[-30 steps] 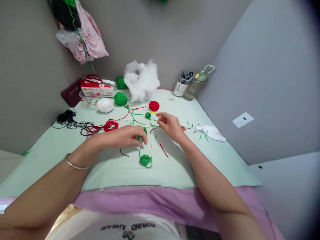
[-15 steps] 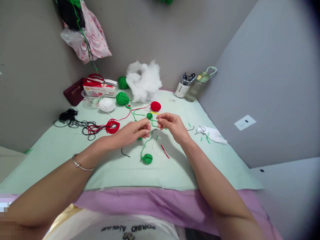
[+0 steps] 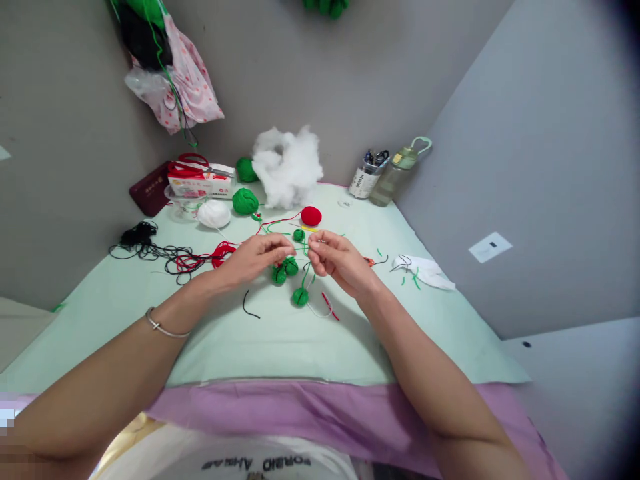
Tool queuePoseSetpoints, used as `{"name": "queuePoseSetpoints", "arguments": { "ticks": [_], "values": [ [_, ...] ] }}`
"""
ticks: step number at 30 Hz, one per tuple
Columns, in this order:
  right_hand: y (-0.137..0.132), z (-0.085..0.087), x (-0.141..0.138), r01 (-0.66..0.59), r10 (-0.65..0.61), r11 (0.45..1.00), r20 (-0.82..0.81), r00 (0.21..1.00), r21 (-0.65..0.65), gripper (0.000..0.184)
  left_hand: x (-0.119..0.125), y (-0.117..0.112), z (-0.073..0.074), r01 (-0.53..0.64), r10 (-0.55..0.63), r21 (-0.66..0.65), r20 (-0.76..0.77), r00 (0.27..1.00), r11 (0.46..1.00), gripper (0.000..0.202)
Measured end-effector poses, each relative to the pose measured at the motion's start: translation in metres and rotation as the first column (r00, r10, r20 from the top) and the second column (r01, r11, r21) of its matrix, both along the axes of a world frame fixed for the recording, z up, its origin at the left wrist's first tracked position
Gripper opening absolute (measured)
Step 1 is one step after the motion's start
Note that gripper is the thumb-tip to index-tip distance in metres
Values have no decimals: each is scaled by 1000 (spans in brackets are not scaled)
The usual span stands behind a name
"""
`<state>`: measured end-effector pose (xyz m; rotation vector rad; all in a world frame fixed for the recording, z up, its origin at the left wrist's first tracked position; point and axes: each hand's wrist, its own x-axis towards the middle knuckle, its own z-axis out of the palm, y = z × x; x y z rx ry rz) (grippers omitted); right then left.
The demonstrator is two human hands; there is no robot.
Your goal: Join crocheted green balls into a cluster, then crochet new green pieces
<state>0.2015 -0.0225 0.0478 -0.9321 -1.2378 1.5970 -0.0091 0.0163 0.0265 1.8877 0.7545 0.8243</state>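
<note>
Over the middle of the pale green bench (image 3: 240, 360), the right hand (image 3: 336, 259) and left hand (image 3: 263, 257) face each other just apart, thumbs and fingers curled narrow, though I cannot tell what either grips. Below and between them sits a small green ball (image 3: 300, 297), round and crossed by a darker line, near two more green balls (image 3: 279, 275) beside the left hand. From that ball a thin green strand (image 3: 305, 275) runs toward the far side, its long axis leaning slightly rightward, pointing at the right fingertips.
</note>
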Motion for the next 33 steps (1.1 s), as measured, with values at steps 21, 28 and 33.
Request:
{"name": "queuePoseSetpoints", "arguments": {
  "ticks": [21, 28, 33],
  "values": [
    [-3, 4, -4, 281, -266, 948, -114, 957, 152, 22, 16, -23, -1, -154, 170, -96, 185, 968, 983, 31],
    [-13, 0, -17, 323, -331, 901, -23, 944, 291, 20, 23, -33, -17, -199, 185, 204, 86, 979, 959, 40],
    [-14, 0, -20, 342, -360, 871, -16, 933, 352, 13, 21, -31, -22, -233, 224, 276, 66, 972, 933, 44]
  ]
}}
